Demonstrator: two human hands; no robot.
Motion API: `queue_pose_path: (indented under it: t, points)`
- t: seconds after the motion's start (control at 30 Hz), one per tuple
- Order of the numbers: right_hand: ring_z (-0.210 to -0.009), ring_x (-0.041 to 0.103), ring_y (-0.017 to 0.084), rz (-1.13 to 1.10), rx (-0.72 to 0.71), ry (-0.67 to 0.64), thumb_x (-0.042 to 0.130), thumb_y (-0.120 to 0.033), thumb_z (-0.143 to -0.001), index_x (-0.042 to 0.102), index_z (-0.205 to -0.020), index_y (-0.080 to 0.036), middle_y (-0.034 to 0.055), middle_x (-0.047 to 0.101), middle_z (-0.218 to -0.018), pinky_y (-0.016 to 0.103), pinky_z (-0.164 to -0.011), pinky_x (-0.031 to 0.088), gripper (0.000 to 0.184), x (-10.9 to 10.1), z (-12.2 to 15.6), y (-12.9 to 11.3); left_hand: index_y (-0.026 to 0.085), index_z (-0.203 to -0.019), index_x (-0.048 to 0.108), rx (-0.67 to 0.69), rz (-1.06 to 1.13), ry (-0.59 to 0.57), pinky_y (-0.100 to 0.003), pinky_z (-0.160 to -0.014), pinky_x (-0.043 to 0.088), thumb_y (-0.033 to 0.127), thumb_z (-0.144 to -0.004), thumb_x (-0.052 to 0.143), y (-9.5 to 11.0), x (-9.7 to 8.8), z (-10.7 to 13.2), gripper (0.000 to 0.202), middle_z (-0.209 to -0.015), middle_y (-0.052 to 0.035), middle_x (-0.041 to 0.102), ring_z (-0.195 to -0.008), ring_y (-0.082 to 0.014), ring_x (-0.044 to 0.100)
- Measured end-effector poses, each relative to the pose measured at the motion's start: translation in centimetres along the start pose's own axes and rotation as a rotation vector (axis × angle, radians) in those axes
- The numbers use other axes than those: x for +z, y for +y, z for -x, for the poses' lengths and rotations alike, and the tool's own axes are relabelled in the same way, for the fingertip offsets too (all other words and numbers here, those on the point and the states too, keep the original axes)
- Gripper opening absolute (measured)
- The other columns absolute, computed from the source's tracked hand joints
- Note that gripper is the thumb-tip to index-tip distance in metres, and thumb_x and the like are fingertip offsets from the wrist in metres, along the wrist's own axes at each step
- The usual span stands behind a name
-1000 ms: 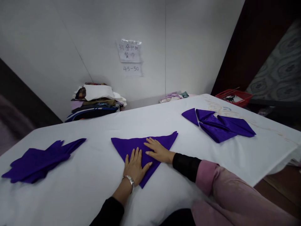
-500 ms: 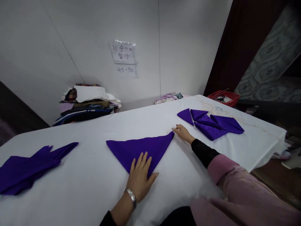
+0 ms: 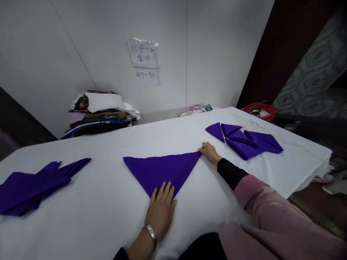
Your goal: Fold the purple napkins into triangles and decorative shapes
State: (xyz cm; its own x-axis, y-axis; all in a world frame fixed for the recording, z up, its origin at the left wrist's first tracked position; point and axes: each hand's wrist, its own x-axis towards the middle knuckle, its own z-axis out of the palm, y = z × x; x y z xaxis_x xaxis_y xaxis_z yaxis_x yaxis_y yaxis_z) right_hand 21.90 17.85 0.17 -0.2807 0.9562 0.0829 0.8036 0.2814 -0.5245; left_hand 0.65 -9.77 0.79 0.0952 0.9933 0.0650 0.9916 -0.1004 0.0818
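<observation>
A purple napkin [image 3: 164, 169] lies folded into a triangle on the white tablecloth [image 3: 108, 224], its long edge away from me and its point toward me. My left hand [image 3: 160, 209], with a silver bangle at the wrist, rests flat over the near point, fingers stretched out on the cloth. At the far right corner, my right hand [image 3: 209, 152] pinches the napkin's tip between thumb and fingers. Just beyond that hand lie folded purple napkins [image 3: 244, 142]. Loose, crumpled purple napkins [image 3: 35, 187] are at the left.
A stack of folded clothes [image 3: 100, 113] stands behind the table at the left, against the wall. A small pile of light cloth [image 3: 193, 110] and a red basket [image 3: 261, 111] are at the far edge. Paper signs [image 3: 143, 54] hang on the wall.
My right hand has closed on the napkin's right corner, and the top edge looks straighter. My left hand has slid slightly toward me. The view has tilted a little.
</observation>
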Motion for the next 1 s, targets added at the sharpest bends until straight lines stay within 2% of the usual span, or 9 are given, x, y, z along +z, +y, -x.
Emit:
queue_pose_path:
  t: [0.2,0.33,0.5,0.57,0.67,0.77,0.83,0.9,1.0]
  points:
    - [-0.135,0.024,0.029,0.004,-0.031,0.025,0.056,-0.033,-0.082,0.059,-0.077,-0.018,0.0106,0.045,-0.137,0.049,-0.105,0.017,0.016,0.2,0.3,0.7,0.017,-0.132,0.046,-0.003,0.026,0.004,-0.051,-0.107,0.029,0.031,-0.091,0.033,0.0,0.2,0.0,0.045,-0.142,-0.0072,0.040,-0.134,-0.0255,0.031]
    - [-0.134,0.026,0.028,0.011,-0.051,0.050,0.055,-0.032,-0.083,0.058,-0.080,-0.018,0.0103,0.047,-0.135,0.048,-0.105,0.018,0.015,0.1,0.7,0.6,0.019,-0.132,0.047,-0.010,0.048,-0.013,-0.051,-0.108,0.027,0.032,-0.091,0.033,0.0,0.1,0.0,0.046,-0.142,-0.0066,0.040,-0.134,-0.0256,0.031]
    - [-0.134,0.027,0.030,0.036,-0.094,0.084,0.050,-0.028,-0.086,0.060,-0.089,-0.016,0.0144,0.046,-0.136,0.052,-0.104,0.020,0.016,-0.4,1.5,-0.1,0.019,-0.132,0.046,-0.023,0.075,-0.023,-0.052,-0.108,0.026,0.031,-0.091,0.034,0.2,-0.1,0.0,0.045,-0.143,-0.0065,0.039,-0.135,-0.0258,0.030]
    - [-0.135,0.024,0.030,0.036,-0.167,0.105,0.047,-0.029,-0.087,0.059,-0.097,-0.017,0.0144,0.045,-0.137,0.053,-0.105,0.017,0.020,-0.5,2.2,-1.2,0.018,-0.133,0.045,-0.034,0.090,-0.048,-0.052,-0.109,0.025,0.030,-0.091,0.035,0.5,-0.3,0.1,0.045,-0.144,-0.0065,0.037,-0.135,-0.0257,0.029]
    - [-0.136,0.024,0.027,0.017,-0.408,0.117,0.045,-0.035,-0.089,0.058,-0.109,-0.018,0.0129,0.045,-0.138,0.052,-0.107,0.016,0.029,0.0,3.8,-4.0,0.019,-0.134,0.043,-0.051,0.132,-0.053,-0.051,-0.110,0.023,0.030,-0.091,0.035,0.8,-0.6,0.2,0.045,-0.145,-0.0050,0.036,-0.136,-0.0242,0.027]
    - [-0.136,0.025,0.025,0.003,-0.672,0.014,0.043,-0.041,-0.091,0.053,-0.121,-0.020,0.0121,0.042,-0.140,0.049,-0.108,0.018,0.038,1.1,6.3,-7.6,0.021,-0.134,0.042,-0.063,0.172,-0.029,-0.050,-0.111,0.022,0.034,-0.093,0.032,0.9,-0.7,0.4,0.045,-0.145,-0.0040,0.037,-0.136,-0.0230,0.026]
    - [-0.137,0.022,0.024,0.022,-0.787,-0.089,0.040,-0.044,-0.092,0.047,-0.130,-0.021,0.0109,0.037,-0.144,0.049,-0.109,0.018,0.045,2.1,7.7,-9.7,0.020,-0.134,0.042,-0.064,0.189,-0.019,-0.051,-0.111,0.021,0.036,-0.093,0.032,0.9,-0.7,0.4,0.045,-0.145,-0.0045,0.037,-0.137,-0.0232,0.025]
    - [-0.138,0.018,0.024,0.068,-0.837,-0.170,0.038,-0.047,-0.092,0.040,-0.136,-0.023,0.0102,0.032,-0.147,0.050,-0.109,0.017,0.051,3.0,8.7,-10.8,0.020,-0.134,0.042,-0.059,0.202,-0.009,-0.051,-0.111,0.021,0.037,-0.092,0.033,0.9,-0.5,0.5,0.046,-0.144,-0.0051,0.039,-0.137,-0.0236,0.025]
    - [-0.138,0.017,0.026,0.175,-0.798,-0.238,0.036,-0.053,-0.091,0.036,-0.140,-0.023,0.0116,0.029,-0.148,0.053,-0.108,0.016,0.057,4.5,8.9,-10.7,0.021,-0.134,0.041,-0.051,0.222,0.016,-0.051,-0.111,0.020,0.037,-0.092,0.035,1.0,-0.1,0.7,0.046,-0.144,-0.0056,0.040,-0.136,-0.0236,0.025]
